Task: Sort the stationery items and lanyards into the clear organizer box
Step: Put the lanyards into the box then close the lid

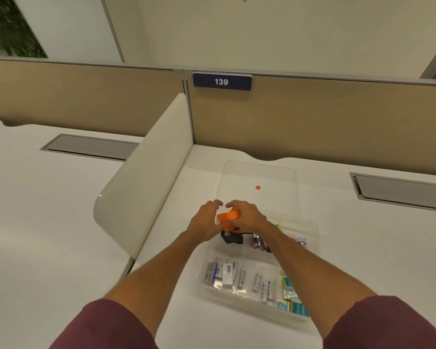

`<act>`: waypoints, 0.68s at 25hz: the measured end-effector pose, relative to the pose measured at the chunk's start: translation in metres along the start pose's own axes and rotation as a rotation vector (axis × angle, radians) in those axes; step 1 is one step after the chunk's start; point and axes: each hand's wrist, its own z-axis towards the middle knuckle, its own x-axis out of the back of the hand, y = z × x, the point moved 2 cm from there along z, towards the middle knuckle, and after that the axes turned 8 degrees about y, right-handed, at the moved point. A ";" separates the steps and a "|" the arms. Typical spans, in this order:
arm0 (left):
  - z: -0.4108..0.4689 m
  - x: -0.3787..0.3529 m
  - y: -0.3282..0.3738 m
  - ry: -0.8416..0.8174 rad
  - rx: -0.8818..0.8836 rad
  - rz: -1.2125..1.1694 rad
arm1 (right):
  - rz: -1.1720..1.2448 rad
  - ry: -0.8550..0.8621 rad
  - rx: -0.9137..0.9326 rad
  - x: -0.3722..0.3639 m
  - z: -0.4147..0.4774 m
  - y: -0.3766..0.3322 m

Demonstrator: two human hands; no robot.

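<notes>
Together, both hands clasp a folded orange fabric lanyard [228, 217]: the left hand [207, 222] curls its grip round the near-left side, and the right hand [247, 217] closes its grip over the top. The lanyard is just above the far-left compartment of the clear plastic organizer box [204, 285] on the white bench [363, 248]. It is probably soft, light and floppy, so it is best held bunched, dangling black clip end [232, 239] included. Only "139" on the blue partition sign [222, 81] is legible; the packet labels blur.

the clear organizer box [313, 224] at lower centre is glossy see-through plastic, like the lid [275, 177] behind it. the orange lanyard [227, 217] looks like matt woven cloth. the white tabletop [48, 235] is smooth and matt. the tan partition [325, 122] looks cloth-covered.
</notes>
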 end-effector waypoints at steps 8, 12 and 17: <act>-0.003 -0.012 0.000 -0.076 -0.093 -0.044 | -0.004 0.055 -0.006 0.005 -0.007 0.019; 0.000 -0.019 0.006 -0.149 -0.273 0.260 | -0.146 0.149 -0.123 0.022 -0.011 0.040; 0.004 -0.029 0.009 -0.160 -0.248 0.470 | -0.446 -0.013 -0.048 0.020 -0.022 0.054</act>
